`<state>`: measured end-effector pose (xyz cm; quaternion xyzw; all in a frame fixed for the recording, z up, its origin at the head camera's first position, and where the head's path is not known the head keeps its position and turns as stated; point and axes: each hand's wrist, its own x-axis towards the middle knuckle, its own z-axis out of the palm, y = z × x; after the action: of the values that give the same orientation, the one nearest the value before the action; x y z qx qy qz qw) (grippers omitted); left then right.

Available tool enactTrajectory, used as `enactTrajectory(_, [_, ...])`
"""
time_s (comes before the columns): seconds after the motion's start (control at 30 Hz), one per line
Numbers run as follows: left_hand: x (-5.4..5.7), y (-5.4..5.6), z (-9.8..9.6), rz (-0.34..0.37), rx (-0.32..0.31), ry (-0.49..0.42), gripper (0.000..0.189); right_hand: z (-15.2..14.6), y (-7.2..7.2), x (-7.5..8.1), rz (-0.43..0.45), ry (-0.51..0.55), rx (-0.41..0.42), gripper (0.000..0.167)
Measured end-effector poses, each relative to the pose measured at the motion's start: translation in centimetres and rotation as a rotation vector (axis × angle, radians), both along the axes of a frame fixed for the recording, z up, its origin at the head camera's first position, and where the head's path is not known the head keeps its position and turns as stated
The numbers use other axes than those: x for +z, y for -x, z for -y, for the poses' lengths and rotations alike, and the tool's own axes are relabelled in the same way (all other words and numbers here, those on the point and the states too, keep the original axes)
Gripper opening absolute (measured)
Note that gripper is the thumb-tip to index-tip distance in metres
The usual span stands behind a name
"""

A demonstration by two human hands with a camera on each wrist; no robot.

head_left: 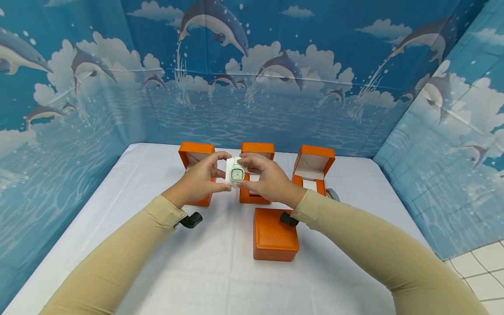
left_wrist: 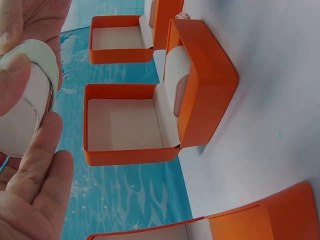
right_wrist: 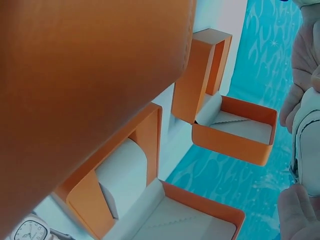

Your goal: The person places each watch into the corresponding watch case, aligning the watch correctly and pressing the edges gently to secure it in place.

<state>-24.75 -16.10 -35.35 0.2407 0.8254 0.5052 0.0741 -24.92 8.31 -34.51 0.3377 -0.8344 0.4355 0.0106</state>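
Note:
In the head view, a pale green watch (head_left: 237, 174) is wrapped round a white cushion (head_left: 229, 168), raised above the table in front of the middle box. My left hand (head_left: 198, 179) grips the cushion's left side between thumb and fingers. From the right, my right hand (head_left: 267, 178) holds the watch, thumb at its lower end and fingers at the upper strap. The left wrist view gives the back of the white cushion (left_wrist: 17, 127) with the strap (left_wrist: 42, 52) bent over it. Much of the strap is hidden behind fingers.
Three orange boxes stand with lids up at the back: a left one (head_left: 197, 148), a middle one (head_left: 257, 148) and a right one (head_left: 315, 152). A closed orange box (head_left: 275, 238) sits nearer. Another watch (head_left: 332, 194) lies beside the right box. Dolphin-print curtains (head_left: 220, 109) enclose the white table (head_left: 220, 271).

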Motion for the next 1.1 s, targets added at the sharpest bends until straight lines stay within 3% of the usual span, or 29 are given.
enactTrajectory(0.5, [-0.01, -0.04, -0.08, 0.009, -0.006, -0.012, 0.081, 0.02, 0.15, -0.08, 0.023, 0.026, 0.038, 0.052])
enactTrajectory(0.73, [0.09, -0.18, -0.19, 0.031, -0.01, -0.026, 0.079, 0.14, 0.01, 0.22, 0.096, 0.049, 0.071, 0.051])
enactTrajectory(1.1, [-0.01, -0.19, -0.25, 0.049, -0.006, -0.03, 0.08, 0.22, -0.16, 0.25, 0.12, 0.047, 0.068, 0.048])
